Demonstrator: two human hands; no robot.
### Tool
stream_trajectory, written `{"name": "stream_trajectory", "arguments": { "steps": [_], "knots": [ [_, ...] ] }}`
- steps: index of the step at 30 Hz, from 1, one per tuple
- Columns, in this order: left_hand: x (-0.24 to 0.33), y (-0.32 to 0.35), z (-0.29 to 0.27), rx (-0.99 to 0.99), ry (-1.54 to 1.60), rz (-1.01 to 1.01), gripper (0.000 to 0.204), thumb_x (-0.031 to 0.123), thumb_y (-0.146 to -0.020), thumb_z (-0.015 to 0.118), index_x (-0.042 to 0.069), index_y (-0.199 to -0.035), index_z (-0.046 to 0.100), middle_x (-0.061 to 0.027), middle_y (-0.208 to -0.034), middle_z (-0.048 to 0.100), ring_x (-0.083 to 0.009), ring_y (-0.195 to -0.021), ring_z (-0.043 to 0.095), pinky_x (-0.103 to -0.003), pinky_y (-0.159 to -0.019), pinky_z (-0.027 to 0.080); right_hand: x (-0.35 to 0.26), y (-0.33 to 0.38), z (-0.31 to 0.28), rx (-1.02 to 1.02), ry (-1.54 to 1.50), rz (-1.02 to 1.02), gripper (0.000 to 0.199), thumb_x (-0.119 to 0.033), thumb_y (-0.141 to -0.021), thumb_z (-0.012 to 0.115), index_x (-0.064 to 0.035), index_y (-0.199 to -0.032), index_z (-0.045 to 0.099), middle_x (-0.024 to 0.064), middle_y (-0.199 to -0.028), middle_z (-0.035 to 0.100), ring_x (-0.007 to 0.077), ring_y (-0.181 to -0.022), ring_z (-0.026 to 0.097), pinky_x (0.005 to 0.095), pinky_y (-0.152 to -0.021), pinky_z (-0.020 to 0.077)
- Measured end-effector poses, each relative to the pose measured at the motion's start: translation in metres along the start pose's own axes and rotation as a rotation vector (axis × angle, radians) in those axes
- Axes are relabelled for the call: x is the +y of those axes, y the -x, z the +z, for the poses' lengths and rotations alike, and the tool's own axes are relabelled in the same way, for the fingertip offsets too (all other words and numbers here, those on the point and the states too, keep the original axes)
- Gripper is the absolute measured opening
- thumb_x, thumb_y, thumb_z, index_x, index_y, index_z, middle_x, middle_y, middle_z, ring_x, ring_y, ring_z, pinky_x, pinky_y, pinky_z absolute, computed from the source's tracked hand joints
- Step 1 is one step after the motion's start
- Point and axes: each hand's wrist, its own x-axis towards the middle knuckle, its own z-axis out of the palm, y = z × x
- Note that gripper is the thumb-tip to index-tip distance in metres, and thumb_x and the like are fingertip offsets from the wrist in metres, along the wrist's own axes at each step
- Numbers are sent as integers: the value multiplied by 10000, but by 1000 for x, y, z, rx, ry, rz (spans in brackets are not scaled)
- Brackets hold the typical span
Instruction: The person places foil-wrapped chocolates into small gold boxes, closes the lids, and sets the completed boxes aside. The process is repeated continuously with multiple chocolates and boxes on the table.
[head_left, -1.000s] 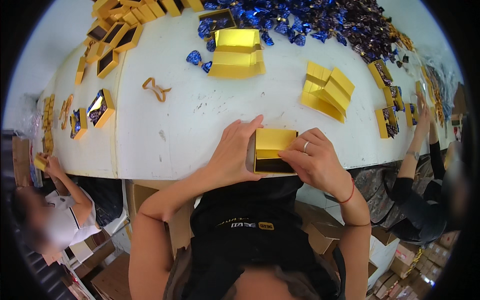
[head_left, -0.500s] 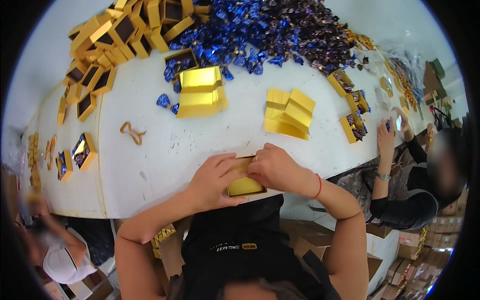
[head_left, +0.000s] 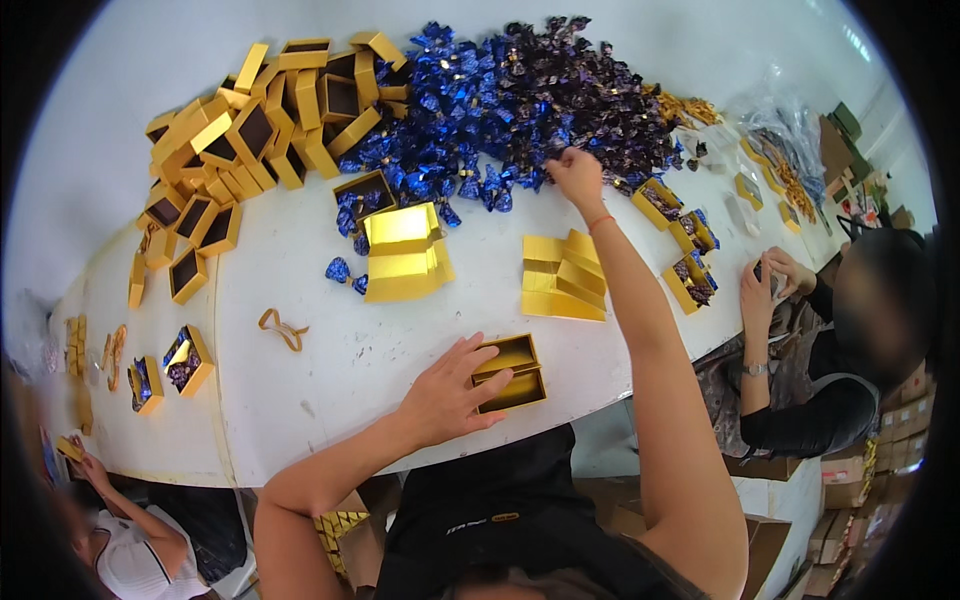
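A small gold cardboard box (head_left: 535,386) lies near the table's front edge, with a gold divider splitting it lengthwise into two compartments. My left hand (head_left: 445,395) grips its left end, thumb along the near side and fingers spread over the rim and divider. Farther off, my right hand (head_left: 578,182) reaches to the front of a heap of dark purple foil-wrapped candies (head_left: 590,90); its fingertips are pinched together, and what they hold is hidden. Blue foil-wrapped candies (head_left: 440,110) adjoin that heap on the left.
Folded gold card inserts lie in a left stack (head_left: 408,270) and a right stack (head_left: 560,285). Many gold boxes (head_left: 270,120) are heaped at the back left. Filled boxes (head_left: 690,283) stand to the right. A brown ribbon loop (head_left: 283,330) lies left. Co-workers sit at both sides.
My right hand has left the box and moved forward to the purple candies. The gold insert, formerly under both hands, now stands as a divider in the box. The whole view has shifted slightly.
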Motion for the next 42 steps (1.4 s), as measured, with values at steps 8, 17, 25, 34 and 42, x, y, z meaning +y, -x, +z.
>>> {"name": "stream_trajectory", "arguments": {
  "steps": [8, 17, 25, 34, 42],
  "knots": [
    [3, 3, 2, 27, 32, -16, 556, 425, -807, 766, 103, -1226, 593, -183, -1482, 425, -391, -1325, 473, -456, -1068, 470, -77, 179, -124, -784, -707, -127, 88, 0, -872, 702, -33, -930, 644, 14, -906, 674, 57, -806, 599, 229, -709, 486],
    [2, 7, 3, 74, 91, -24, 525, 369, -769, 818, 105, -1181, 629, -163, -1490, 416, -405, -1327, 474, -448, -1049, 493, -116, 217, -97, -790, -204, -788, 105, -80, -778, 800, -78, -860, 733, 41, -1090, 612, 232, -1013, 538, 338, -785, 453],
    [-4, 6, 2, 13, 8, 18, 549, 450, -800, 776, 111, -1211, 642, -152, -1377, 543, -403, -1352, 462, -452, -1076, 466, -87, 78, -18, -142, -222, -529, 446, -180, -808, 814, -52, -1180, 604, 116, -1141, 641, 226, -825, 636, 312, -742, 513],
    [2, 12, 0, 60, 104, -109, 734, 431, -769, 814, 65, -1342, 536, -139, -1373, 562, -347, -1357, 480, -416, -1078, 458, -94, 178, -129, -758, -803, -189, 139, 60, -810, 665, -37, -867, 583, 43, -875, 620, 155, -833, 634, 300, -798, 522],
    [-2, 8, -13, 51, 229, -168, 954, 390, -706, 877, 65, -1461, 392, -163, -1444, 485, -349, -1335, 484, -417, -1095, 430, -112, 299, -129, -488, -208, -768, 349, -10, -718, 776, -76, -1053, 703, 45, -1039, 667, 258, -1012, 599, 424, -938, 452]
  ]
}}
